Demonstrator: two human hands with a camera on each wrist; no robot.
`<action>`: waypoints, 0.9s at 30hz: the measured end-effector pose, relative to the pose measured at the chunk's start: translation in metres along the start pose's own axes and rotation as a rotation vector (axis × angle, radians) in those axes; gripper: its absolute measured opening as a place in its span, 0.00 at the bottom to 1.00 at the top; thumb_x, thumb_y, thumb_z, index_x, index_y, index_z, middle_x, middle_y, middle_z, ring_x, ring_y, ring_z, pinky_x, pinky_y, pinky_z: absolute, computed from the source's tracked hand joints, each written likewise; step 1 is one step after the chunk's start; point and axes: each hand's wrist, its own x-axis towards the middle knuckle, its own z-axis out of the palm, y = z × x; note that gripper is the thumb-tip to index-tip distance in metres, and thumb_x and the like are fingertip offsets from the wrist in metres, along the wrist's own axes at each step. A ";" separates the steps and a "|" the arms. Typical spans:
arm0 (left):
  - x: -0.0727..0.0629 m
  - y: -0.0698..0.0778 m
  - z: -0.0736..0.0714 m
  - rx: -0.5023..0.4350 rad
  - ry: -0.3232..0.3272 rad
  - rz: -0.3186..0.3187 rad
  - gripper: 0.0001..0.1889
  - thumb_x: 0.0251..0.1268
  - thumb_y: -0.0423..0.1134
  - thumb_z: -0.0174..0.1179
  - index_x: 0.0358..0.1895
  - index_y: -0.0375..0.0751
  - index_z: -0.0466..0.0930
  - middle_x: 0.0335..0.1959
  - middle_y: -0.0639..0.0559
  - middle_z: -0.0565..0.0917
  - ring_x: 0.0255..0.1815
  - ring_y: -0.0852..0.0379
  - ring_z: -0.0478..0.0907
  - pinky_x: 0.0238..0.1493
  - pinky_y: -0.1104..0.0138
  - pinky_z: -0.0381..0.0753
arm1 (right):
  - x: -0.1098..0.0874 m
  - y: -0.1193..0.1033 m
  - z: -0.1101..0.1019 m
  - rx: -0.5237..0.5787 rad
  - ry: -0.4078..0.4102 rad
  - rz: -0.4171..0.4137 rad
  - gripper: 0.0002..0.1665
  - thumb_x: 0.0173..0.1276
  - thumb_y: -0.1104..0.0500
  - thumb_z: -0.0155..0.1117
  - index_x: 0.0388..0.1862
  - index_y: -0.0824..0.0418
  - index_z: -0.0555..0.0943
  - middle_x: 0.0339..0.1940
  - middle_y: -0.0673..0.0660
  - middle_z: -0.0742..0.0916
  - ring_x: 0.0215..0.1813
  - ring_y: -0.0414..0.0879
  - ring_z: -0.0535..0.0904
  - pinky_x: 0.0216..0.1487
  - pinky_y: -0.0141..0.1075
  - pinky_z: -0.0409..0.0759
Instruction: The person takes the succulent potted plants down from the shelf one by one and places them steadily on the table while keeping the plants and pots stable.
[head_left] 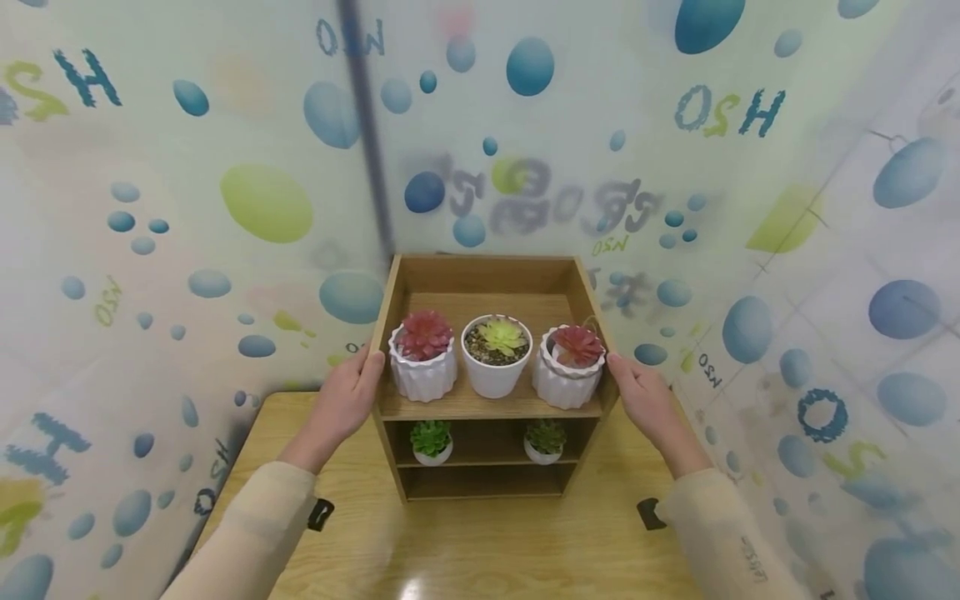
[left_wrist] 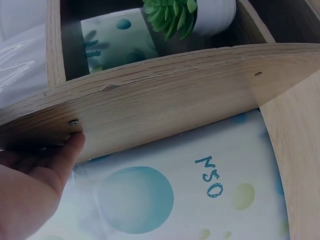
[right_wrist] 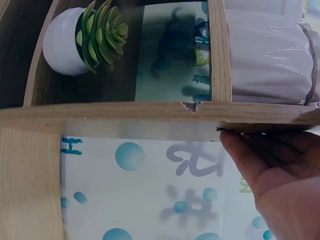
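Note:
Both hands press on a small wooden shelf [head_left: 491,407], one at each outer side. My left hand [head_left: 351,392] lies against the left panel, its thumb tip on the wood in the left wrist view. Against the opposite panel, my right hand [head_left: 641,396] has its fingers stretched along the outside. On top stand a red succulent in a ribbed white pot [head_left: 423,375], a yellow-green one in a smooth white pot [head_left: 495,379], and another red one in a ribbed pot [head_left: 566,383]. Below sit two small green succulents, left [head_left: 431,437] and right [head_left: 545,437].
The shelf stands over a light wooden table [head_left: 480,550]. Walls covered in patterned sheeting [head_left: 480,108] with blue and green dots rise behind and at both sides. A twine cord [right_wrist: 312,65] circles the right ribbed pot. Black straps [head_left: 320,514] hang by the sleeves.

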 end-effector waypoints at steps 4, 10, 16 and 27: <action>0.000 0.000 0.002 0.004 -0.003 -0.005 0.31 0.87 0.50 0.33 0.81 0.32 0.54 0.78 0.31 0.63 0.78 0.33 0.60 0.76 0.42 0.60 | 0.003 -0.002 -0.003 -0.035 0.037 -0.015 0.33 0.84 0.42 0.45 0.22 0.61 0.71 0.36 0.63 0.84 0.41 0.53 0.78 0.43 0.42 0.77; 0.000 0.000 0.003 0.005 0.010 -0.004 0.32 0.87 0.50 0.33 0.81 0.31 0.54 0.77 0.30 0.63 0.77 0.33 0.60 0.76 0.43 0.61 | 0.009 -0.005 -0.007 -0.064 0.061 -0.084 0.32 0.84 0.46 0.47 0.17 0.56 0.61 0.17 0.50 0.65 0.23 0.45 0.61 0.27 0.37 0.63; 0.000 -0.001 0.002 0.004 0.010 0.001 0.31 0.87 0.50 0.33 0.81 0.32 0.55 0.76 0.30 0.64 0.76 0.32 0.62 0.75 0.42 0.62 | 0.015 -0.012 -0.009 -0.113 0.053 -0.080 0.34 0.84 0.42 0.42 0.17 0.56 0.61 0.15 0.50 0.66 0.23 0.47 0.63 0.29 0.39 0.66; 0.000 -0.002 0.002 -0.002 0.008 -0.014 0.32 0.87 0.51 0.33 0.81 0.32 0.55 0.77 0.30 0.64 0.76 0.32 0.62 0.74 0.41 0.63 | 0.025 -0.024 -0.008 -0.146 0.034 0.005 0.34 0.85 0.39 0.37 0.19 0.57 0.63 0.21 0.55 0.69 0.33 0.53 0.70 0.36 0.42 0.69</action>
